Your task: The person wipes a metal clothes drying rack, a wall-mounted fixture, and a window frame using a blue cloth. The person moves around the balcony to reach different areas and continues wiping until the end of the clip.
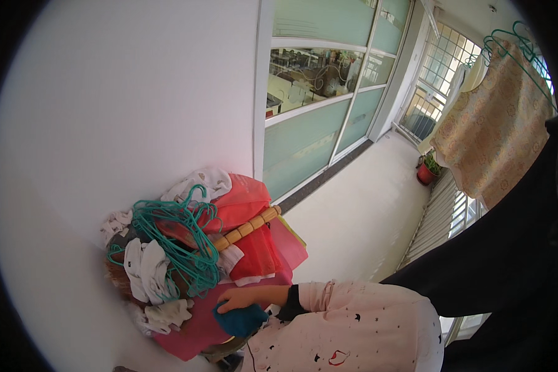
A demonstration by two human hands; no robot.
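My right hand (237,299) comes in from the right, in a pale pink patterned sleeve with a dark cuff. Its fingers are closed on a bunched blue cloth (243,322). What kind of cloth item it is does not show. Below and beside it lies a pink sheet-like piece (198,323) on the pile. Next to the hand are a tangle of green hangers (183,239), white cloth items (146,270), a red mesh bag (253,257) and a segmented wooden roller (248,227). My left hand is not in view.
A white wall (124,93) stands behind the pile. Sliding doors with frosted glass (307,139) run along the pale floor (353,204). At the right hang a patterned garment (490,130) on green hangers and a large dark cloth (490,260). A red plant pot (425,174) stands by the railing.
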